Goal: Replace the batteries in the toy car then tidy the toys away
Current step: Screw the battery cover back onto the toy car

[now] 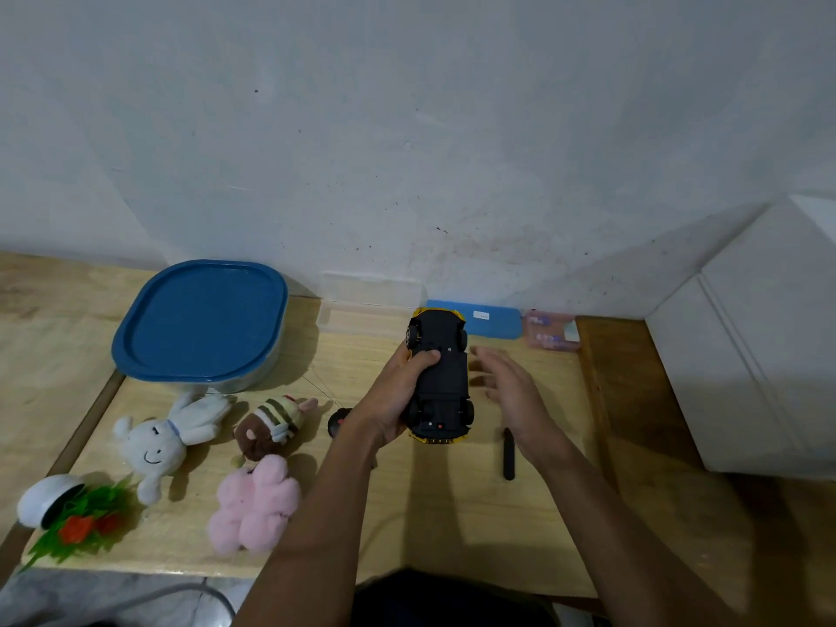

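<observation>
The toy car [441,375] is held upside down above the wooden bench [452,513], its black underside and wheels facing up and yellow body showing only at both ends; its long axis runs from the person toward the wall, one end pointing at the wall, though front and rear cannot be told apart. The left hand [398,395] grips the car's left flank, fingers [427,356] clamped over the underside. The right hand [511,395] hovers just right of the car, not touching it, fingers spread apart. Right of the car and nearer the person, a black screwdriver-like tool [508,454] lies on the bench. Left of the car lie a black remote [338,423], a brown striped plush [271,425], a white bunny plush [167,438], a pink plush [255,506], and farther back a blue-lidded box [203,321]
</observation>
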Demonstrator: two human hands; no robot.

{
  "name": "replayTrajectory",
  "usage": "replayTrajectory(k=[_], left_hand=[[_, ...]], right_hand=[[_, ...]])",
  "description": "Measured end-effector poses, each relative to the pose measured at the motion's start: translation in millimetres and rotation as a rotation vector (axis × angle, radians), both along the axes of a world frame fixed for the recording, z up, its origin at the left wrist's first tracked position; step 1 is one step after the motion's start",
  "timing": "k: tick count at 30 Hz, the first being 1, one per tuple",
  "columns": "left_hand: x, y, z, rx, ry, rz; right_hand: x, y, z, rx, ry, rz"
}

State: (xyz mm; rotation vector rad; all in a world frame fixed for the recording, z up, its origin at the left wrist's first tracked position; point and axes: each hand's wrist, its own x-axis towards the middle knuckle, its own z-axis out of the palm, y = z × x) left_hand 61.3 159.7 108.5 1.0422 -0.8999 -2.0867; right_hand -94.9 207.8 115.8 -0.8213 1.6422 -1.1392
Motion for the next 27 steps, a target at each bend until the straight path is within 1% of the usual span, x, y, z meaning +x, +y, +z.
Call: replayTrajectory(k=[1,3,5,7,8,11,13,14,16,18,20,22,23,25,27], left_hand=[[-1,0,-3,0.012,-0.01,0.003],[-2,-1,-7,0.025,-0.023,0.005],[-3,-2,-10,0.027,-0.035,0.008],[-5,-3,-11,0.029,-0.048,0.013],[-6,-4,-12,0.031,-0.057,0.014],[-7,-4,-13,0.037,-0.078,0.016],[-7,-4,-14,0.031,-0.088,0.017],[-6,-4,-14,0.03,-0.088,0.022],[-5,-3,-16,0.038,-0.075,0.042],[-4,-3,-17,0.035,-0.055,0.06],[-2,-5,-17,0.023,-0.041,0.077],[0,-6,-16,0.014,-0.04,0.114],[1,-8,-15,0.01,-0.041,0.135],[2,-10,-12,-0.008,-0.042,0.164],[3,-11,-9,-0.024,-0.041,0.179]], right_hand=[[-11,4,-14,0.049,0.052,-0.084],[-34,16,-47,0.238,0.252,-0.173],[-49,29,-80,0.497,0.461,-0.114],[-55,40,-104,0.675,0.605,-0.031],[-55,45,-110,0.706,0.669,0.001],[-50,50,-119,0.701,0.876,0.078],[-49,47,-120,0.707,0.941,0.127],[-51,44,-122,0.698,0.912,0.132],[-56,38,-119,0.607,0.751,0.1],[-57,33,-104,0.401,0.608,0.078],[-48,28,-76,0.183,0.516,0.06],[-36,24,-43,0.015,0.394,0.015],[-31,23,-28,-0.052,0.356,0.017],[-25,20,-6,-0.142,0.353,0.099],[-24,17,4,-0.161,0.382,0.21]])
